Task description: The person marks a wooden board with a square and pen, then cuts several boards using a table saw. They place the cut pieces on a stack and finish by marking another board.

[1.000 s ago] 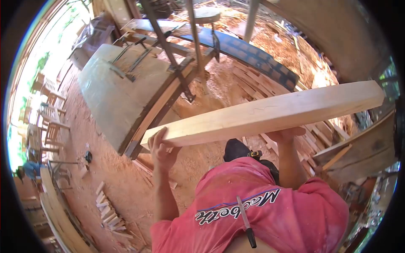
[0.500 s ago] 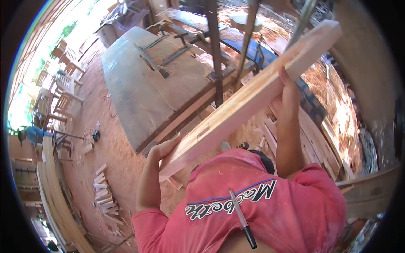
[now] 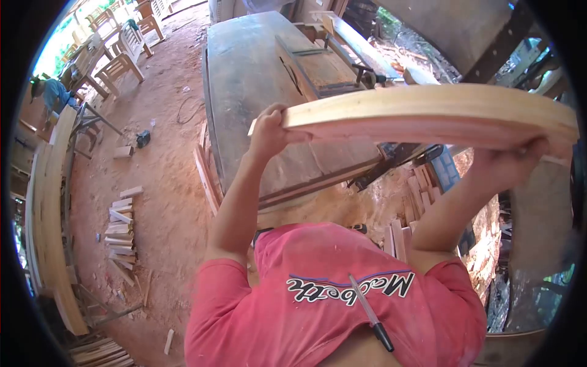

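Observation:
A long, thick wooden plank (image 3: 422, 105) is held up in front of me, above the near side of a wide grey worktable (image 3: 244, 67). It looks bowed through the wide lens. My left hand (image 3: 269, 130) grips its left end, with fingers wrapped around the edge. Toward the other end, my right hand (image 3: 510, 164) supports it from below, and some of those fingers are hidden by the wood. A pen (image 3: 372, 312) with a black cap hangs at the front of my red shirt (image 3: 342, 257).
Several short wood offcuts (image 3: 121, 229) lie on the dusty floor at left. Beyond them are long stacked boards (image 3: 52, 202), wooden chairs (image 3: 122, 68) and a person in blue (image 3: 55, 95). More wood pieces (image 3: 422, 189) lie at right, below the plank.
The plank has risen away from my body and swung from a steep diagonal to nearly level across the view. Both hands moved up with it, still holding. The camera view has shifted too.

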The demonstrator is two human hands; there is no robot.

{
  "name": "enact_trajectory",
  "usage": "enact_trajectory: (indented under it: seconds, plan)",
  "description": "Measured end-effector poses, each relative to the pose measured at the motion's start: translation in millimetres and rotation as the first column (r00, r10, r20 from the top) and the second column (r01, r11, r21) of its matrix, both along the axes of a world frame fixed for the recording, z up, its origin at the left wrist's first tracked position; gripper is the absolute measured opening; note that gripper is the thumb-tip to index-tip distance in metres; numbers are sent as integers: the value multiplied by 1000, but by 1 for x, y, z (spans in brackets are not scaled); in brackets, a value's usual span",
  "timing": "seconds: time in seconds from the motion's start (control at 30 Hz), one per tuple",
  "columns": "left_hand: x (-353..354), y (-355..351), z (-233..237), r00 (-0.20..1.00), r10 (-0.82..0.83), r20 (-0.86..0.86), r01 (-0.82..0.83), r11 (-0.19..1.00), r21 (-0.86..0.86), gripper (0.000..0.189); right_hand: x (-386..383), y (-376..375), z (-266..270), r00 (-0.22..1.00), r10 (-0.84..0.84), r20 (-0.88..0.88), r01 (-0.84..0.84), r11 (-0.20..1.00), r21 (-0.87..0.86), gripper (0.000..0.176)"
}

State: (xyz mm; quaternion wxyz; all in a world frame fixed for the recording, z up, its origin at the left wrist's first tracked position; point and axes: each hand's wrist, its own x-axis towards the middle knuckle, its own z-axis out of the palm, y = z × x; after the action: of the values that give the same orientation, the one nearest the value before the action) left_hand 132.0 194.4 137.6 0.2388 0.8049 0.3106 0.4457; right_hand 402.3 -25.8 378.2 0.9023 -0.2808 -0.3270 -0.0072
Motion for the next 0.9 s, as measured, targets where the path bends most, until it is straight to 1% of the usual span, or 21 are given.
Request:
enact_trajectory:
  seconds: [0.07,0.1,0.13,0.17,0.2,0.23,0.27,0.3,0.33,0.37,0.4,0.47,0.53,0.57,0.6,0.67,0.7,0.77,0.83,0.87,0.9]
  plan:
    - [9,32,-2,986,-115,124,109,993,56,68,22,24,15,973,188,133,-194,980,37,54]
    - [10,40,-1,982,-138,129,130,989,66,68,6,45,29,975,169,142,-171,985,6,51]
    - [12,45,2,985,-133,106,127,990,67,64,-4,69,44,978,147,146,-146,989,-22,48]
    - [14,52,5,989,-128,79,123,990,67,60,39,103,53,906,351,237,-362,932,2,50]
    - [18,58,7,986,-147,78,141,987,76,60,80,126,58,779,533,331,-564,826,-2,54]
    - [20,63,6,992,-121,37,118,990,81,57,50,147,75,760,545,353,-572,820,-34,52]
    - [22,65,3,996,-88,-6,88,992,85,54,-3,168,87,765,538,356,-552,831,-71,50]
    - [25,66,-1,995,-94,-14,95,992,86,54,-35,186,94,751,555,357,-562,822,-95,48]
    - [29,68,-4,999,-50,-9,50,999,12,51,-60,203,98,731,581,358,-585,804,-108,46]
    - [33,72,-6,1000,-2,-3,1,998,-60,49,-50,229,100,554,735,392,-720,659,-218,48]
    - [35,76,-11,1000,1,-4,-2,999,-52,49,-39,253,100,343,851,399,-809,483,-335,50]
    - [39,78,-24,997,42,-59,-50,988,-147,50,-54,275,88,499,818,287,-733,575,-363,49]
    - [45,78,-51,995,83,-53,-90,985,-147,50,-58,301,74,488,828,274,-749,559,-356,48]
    - [49,85,-56,992,119,-41,-124,980,-153,51,-57,312,70,498,788,362,-725,608,-324,47]
    - [53,91,-53,992,121,-48,-126,982,-142,51,-51,325,65,508,740,440,-701,653,-288,46]
    - [62,94,-56,992,128,-2,-126,978,-168,53,-41,348,63,504,765,402,-722,628,-291,46]
    - [68,99,-61,992,126,-12,-127,976,-176,53,-38,358,62,490,780,390,-736,610,-293,48]
    - [84,115,-60,989,139,53,-125,971,-206,51,-31,374,62,473,795,379,-751,589,-298,49]
    - [89,121,-58,990,133,48,-120,969,-215,47,-26,386,62,454,767,453,-718,616,-324,55]
    - [89,122,-55,991,129,40,-117,967,-225,44,-23,388,62,455,772,444,-726,610,-318,55]
    - [93,124,-53,990,139,29,-129,966,-225,44,-21,387,64,552,692,465,-605,716,-347,58]
